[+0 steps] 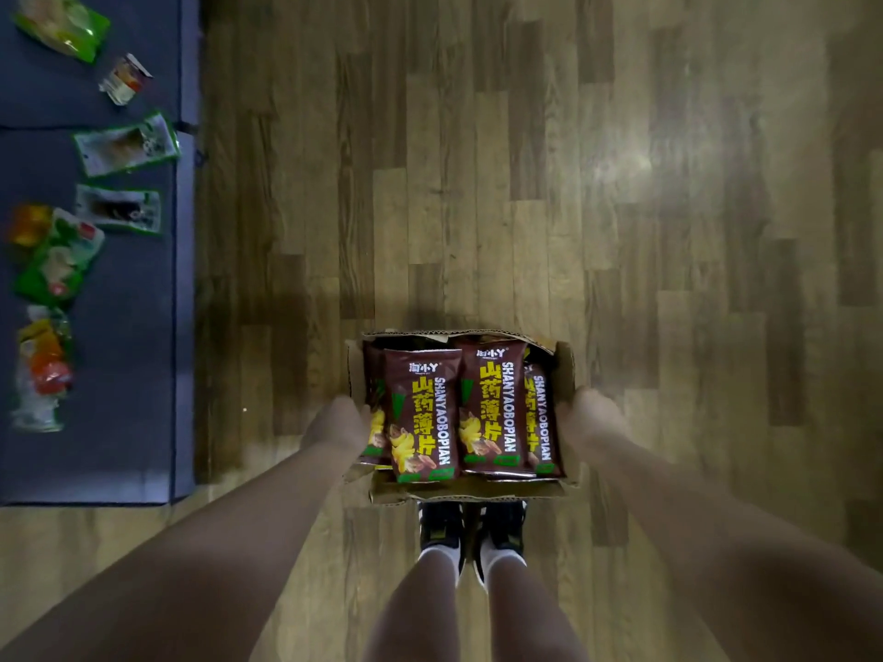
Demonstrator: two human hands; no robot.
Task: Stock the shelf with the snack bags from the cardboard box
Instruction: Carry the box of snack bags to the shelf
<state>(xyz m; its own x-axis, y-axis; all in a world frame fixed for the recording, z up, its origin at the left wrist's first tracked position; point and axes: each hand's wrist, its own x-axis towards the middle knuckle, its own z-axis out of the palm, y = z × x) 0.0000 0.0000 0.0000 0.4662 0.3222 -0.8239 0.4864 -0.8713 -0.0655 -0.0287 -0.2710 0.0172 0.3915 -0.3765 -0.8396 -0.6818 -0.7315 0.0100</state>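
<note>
An open cardboard box [566, 370] sits low over the wooden floor, straight below me, just ahead of my feet. It is packed with several brown snack bags [420, 413] printed with yellow lettering. My left hand [341, 420] grips the box's left side and my right hand [590, 418] grips its right side. The fingers of both hands are hidden behind the box walls. No shelf is in sight.
A dark blue mat [134, 327] covers the floor at the left, with several green and orange snack packets [126, 145] scattered on it. Wooden floor [621, 183] stretches ahead and to the right. My shoes [470, 532] stand just behind the box.
</note>
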